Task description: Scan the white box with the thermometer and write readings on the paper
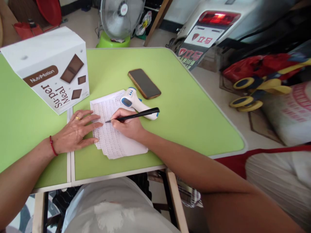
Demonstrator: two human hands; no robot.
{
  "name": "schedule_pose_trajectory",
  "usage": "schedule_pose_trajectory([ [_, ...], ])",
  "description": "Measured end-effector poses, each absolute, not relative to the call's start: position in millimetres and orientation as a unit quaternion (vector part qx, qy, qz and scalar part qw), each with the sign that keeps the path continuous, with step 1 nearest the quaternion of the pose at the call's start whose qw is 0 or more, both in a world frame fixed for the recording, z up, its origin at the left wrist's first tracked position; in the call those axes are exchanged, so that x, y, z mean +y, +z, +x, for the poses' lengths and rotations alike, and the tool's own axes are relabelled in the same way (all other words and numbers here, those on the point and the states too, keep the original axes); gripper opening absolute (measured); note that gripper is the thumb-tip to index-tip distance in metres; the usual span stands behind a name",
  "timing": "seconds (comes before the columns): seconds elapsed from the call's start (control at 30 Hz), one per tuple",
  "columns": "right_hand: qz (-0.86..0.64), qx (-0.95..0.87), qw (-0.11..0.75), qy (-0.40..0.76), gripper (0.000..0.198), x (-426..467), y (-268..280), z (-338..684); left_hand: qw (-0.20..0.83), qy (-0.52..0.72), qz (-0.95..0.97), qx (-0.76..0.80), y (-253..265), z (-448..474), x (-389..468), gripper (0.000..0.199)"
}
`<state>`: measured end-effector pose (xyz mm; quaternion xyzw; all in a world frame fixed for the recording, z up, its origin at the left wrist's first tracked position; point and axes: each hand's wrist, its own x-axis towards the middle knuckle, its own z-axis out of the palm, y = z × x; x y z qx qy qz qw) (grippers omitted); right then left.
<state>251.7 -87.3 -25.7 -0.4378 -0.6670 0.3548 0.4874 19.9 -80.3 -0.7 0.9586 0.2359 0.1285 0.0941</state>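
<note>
My right hand [127,124] grips a black pen [138,114], its tip at the sheets of paper [114,144], which are covered in rows of handwriting. Flat on the left edge of the paper lies my left hand [79,131], fingers spread, with a ring and a red bracelet. Just beyond my right hand, a white and blue infrared thermometer [136,103] rests partly on the paper's upper right corner. A dark phone [144,83] in a brown case lies farther back on the table.
A white NutriMotion box [55,74] stands at the left of the green folding table [194,123]. Past the far edge are a fan [121,16] and a white scooter [206,29]. Red and yellow items and a sack [291,110] sit on the right.
</note>
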Motion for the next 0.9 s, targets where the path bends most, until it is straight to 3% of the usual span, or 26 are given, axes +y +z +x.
schedule_pose_trajectory([
  [0.9,-0.447,-0.681,0.450,0.367,0.007,-87.3,-26.1,253.8,0.116,0.126,0.954,0.247,-0.6,21.0,-80.8,0.051],
])
